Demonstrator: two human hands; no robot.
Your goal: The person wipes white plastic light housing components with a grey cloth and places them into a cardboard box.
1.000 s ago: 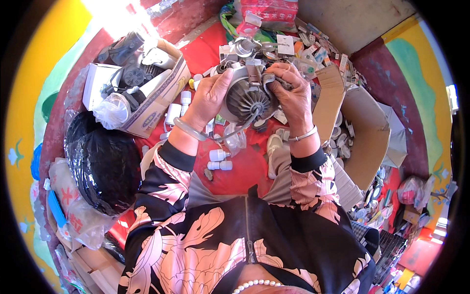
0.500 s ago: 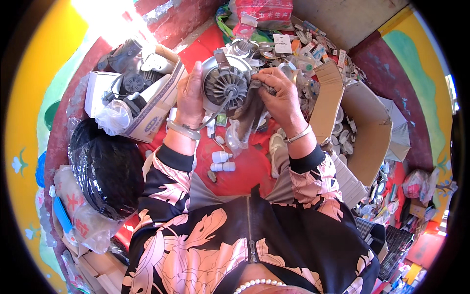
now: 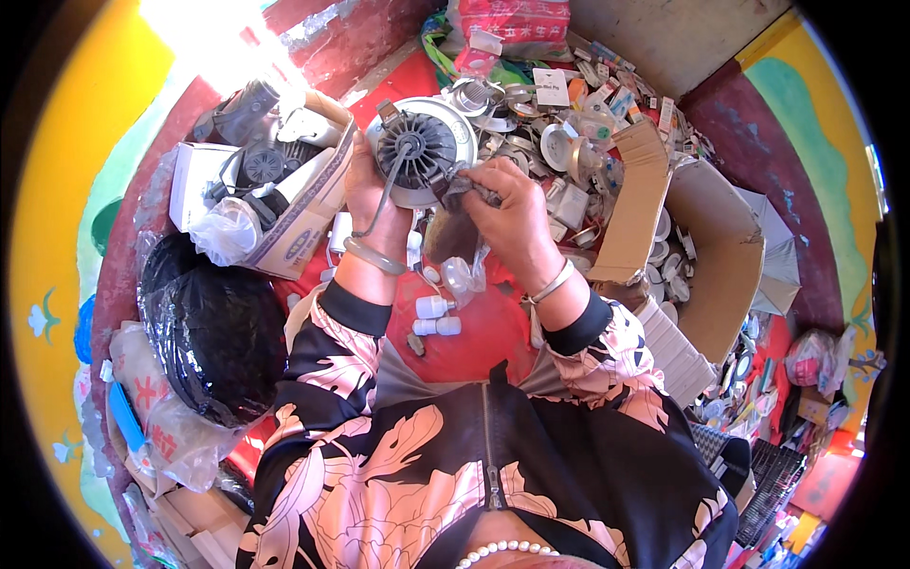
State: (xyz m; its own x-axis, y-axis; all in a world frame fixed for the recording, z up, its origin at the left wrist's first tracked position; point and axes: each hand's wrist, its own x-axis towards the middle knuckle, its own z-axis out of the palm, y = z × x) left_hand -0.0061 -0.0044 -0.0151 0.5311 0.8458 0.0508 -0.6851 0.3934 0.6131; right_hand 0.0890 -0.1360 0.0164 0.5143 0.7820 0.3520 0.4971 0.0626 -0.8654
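Note:
My left hand [image 3: 364, 190] is closed on the rim of a round downlight [image 3: 403, 163], whose black finned heat sink faces up inside a white ring. A grey cable [image 3: 389, 194] runs from the heat sink's middle down over my left wrist. Pinched in my right hand [image 3: 517, 204] is a grey-brown rag [image 3: 451, 233], pressed against the lower right edge of the heat sink and hanging below it. The fingers of my left hand are partly hidden behind the lamp. Beneath lie two white bulb-like pieces [image 3: 434, 317] on red cloth [image 3: 474, 353].
A box of dark lamp parts [image 3: 299, 223] stands at left, above a black plastic bag [image 3: 204, 327]. On the right, an open cardboard box [image 3: 716, 247] holds white round pieces. Loose lamps and small boxes [image 3: 569, 152] pile up at the far side, near a red sack [image 3: 512, 28].
The downlight has shifted left and tilted, showing more of its white ring on the right. My right hand and the rag have moved left and slightly down, to the heat sink's lower right.

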